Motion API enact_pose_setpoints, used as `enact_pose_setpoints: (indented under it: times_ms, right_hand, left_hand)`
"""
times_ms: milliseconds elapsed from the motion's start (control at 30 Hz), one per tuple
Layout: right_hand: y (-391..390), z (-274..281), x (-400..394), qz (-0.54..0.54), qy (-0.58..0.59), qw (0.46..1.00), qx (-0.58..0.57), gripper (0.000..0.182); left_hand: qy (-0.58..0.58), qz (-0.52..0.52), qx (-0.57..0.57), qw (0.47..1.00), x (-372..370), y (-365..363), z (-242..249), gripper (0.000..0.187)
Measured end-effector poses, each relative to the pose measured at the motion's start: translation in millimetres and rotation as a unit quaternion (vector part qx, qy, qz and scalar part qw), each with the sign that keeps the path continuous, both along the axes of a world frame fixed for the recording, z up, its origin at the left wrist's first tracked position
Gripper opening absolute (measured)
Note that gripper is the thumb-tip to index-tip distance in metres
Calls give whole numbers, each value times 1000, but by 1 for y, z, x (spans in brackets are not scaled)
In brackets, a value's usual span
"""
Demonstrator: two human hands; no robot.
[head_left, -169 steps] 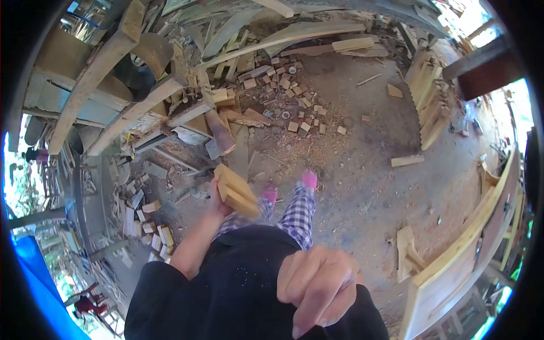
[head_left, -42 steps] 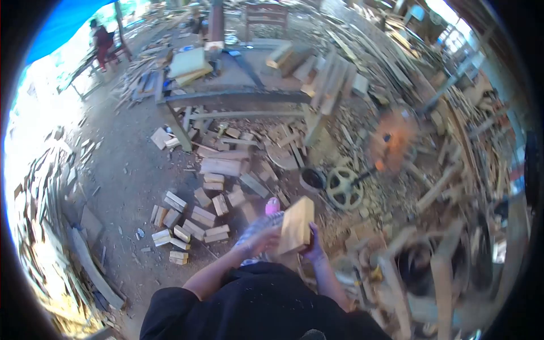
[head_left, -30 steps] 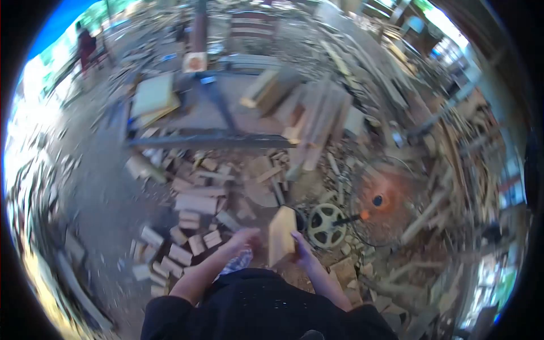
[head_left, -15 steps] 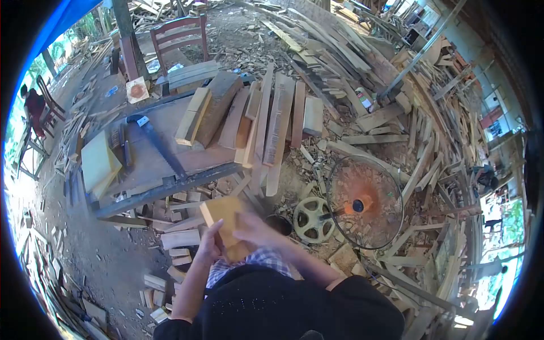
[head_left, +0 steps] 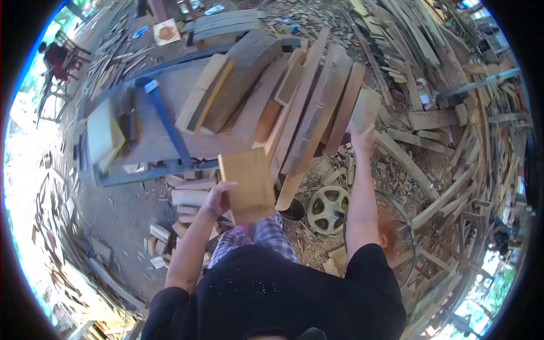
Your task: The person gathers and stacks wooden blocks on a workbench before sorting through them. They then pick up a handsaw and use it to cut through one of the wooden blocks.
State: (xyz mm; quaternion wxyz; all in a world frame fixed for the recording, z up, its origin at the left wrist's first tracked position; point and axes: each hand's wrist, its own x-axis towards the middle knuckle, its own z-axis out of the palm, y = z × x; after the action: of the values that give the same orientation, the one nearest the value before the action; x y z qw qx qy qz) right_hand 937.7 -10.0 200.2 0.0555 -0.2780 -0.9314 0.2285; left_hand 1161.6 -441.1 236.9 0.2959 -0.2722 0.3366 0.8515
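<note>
My left hand [head_left: 220, 198] grips the left edge of a flat yellowish wooden board [head_left: 247, 184], held above my lap. My right hand [head_left: 363, 139] reaches out to the right and has hold of the lower end of a short pale wood block [head_left: 366, 107]. That block lies at the right end of a row of planks. Beside it is a reddish-brown plank [head_left: 347, 107], and further left a thick dark-edged plank [head_left: 320, 110]. My right fingertips are partly hidden against the block.
A saw [head_left: 165, 122] lies on the low table [head_left: 198, 146], near a pale wood wedge [head_left: 103, 133]. A spoked wheel [head_left: 328, 209] and a round wire guard [head_left: 413, 255] stand at the lower right. Far left, a person [head_left: 55, 56] is beside chairs.
My right hand has left the board and stretched right to the pale block. The board in my left hand has moved slightly up and right. The view has shifted.
</note>
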Motion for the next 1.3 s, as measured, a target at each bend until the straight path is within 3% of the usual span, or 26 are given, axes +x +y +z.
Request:
enact_pose_setpoints:
  times_ms: [67, 200, 233, 400, 600, 700, 733, 767, 800, 867, 900, 933, 1000, 1033, 1067, 1133, 1167, 1200, 1267, 1300]
  right_hand:
    - [0, 15, -21, -48, -121, 991, 23, 111]
    - [-5, 16, -45, -84, -177, 978, 73, 115]
    - [-3, 19, -48, -78, -182, 980, 22, 119]
    - [0, -5, -58, -77, -137, 979, 128, 117]
    - [9, 5, -51, -105, -120, 984, 80, 115]
    - [36, -14, -41, -80, -14, 997, -19, 105]
    - [44, -21, -36, -53, 92, 965, -238, 95]
    - [46, -18, -29, -24, 191, 876, -442, 84]
    - [49, -16, -18, -24, 192, 877, -440, 84]
    - [51, -5, 9, 8, 199, 720, -665, 66]
    - [35, 13, 21, 12, 212, 660, -720, 67]
    - [22, 28, 32, 13, 210, 661, -720, 67]
    - [-3, 55, 51, 50, 182, 529, -827, 70]
    - [-17, 70, 60, 86, 165, 517, -836, 76]
    - [-25, 71, 68, 89, 155, 514, -839, 76]
    - [-46, 69, 83, 133, 111, 590, -789, 76]
    - [-57, 72, 91, 77, 91, 640, -759, 81]
    - [-74, 87, 93, 84, 77, 636, -763, 81]
    - [-109, 131, 97, 256, 81, 721, -639, 92]
    - [-117, 139, 99, 270, 43, 728, -629, 103]
  left_hand:
    - [-3, 10, 10, 1000, -14, 9, 4, 65]
    - [-37, 49, 25, 998, -29, 18, 7, 65]
    - [-60, 54, 36, 996, -28, 16, -1, 66]
    - [-54, 74, 24, 995, -37, 32, 11, 68]
    - [-63, 66, 25, 996, -45, 38, 19, 68]
    - [-59, 59, 28, 996, -48, 38, 26, 68]
    - [-63, 56, 30, 996, -50, 38, 27, 68]
    - [-62, 55, 32, 996, -50, 39, 28, 68]
    - [-50, 54, 39, 997, -51, 40, 28, 68]
    - [-37, 53, 47, 997, -53, 41, 30, 69]
    - [-19, 35, 46, 998, -54, 42, 33, 66]
    - [-2, 18, 45, 999, -55, 43, 37, 64]
    - [4, 9, 38, 999, -59, 47, 49, 62]
    - [11, -1, 31, 999, -61, 48, 54, 61]
    - [9, 9, 29, 1000, -62, 47, 52, 61]
    - [-14, -22, 37, 999, -60, 41, 42, 61]
    - [-19, -5, 33, 999, -58, 39, 50, 61]
    - [-12, -5, 41, 999, -60, 41, 61, 63]
    - [-4, 5, 51, 999, -61, 38, 73, 64]
    - [13, 0, 75, 997, -61, 34, 75, 65]
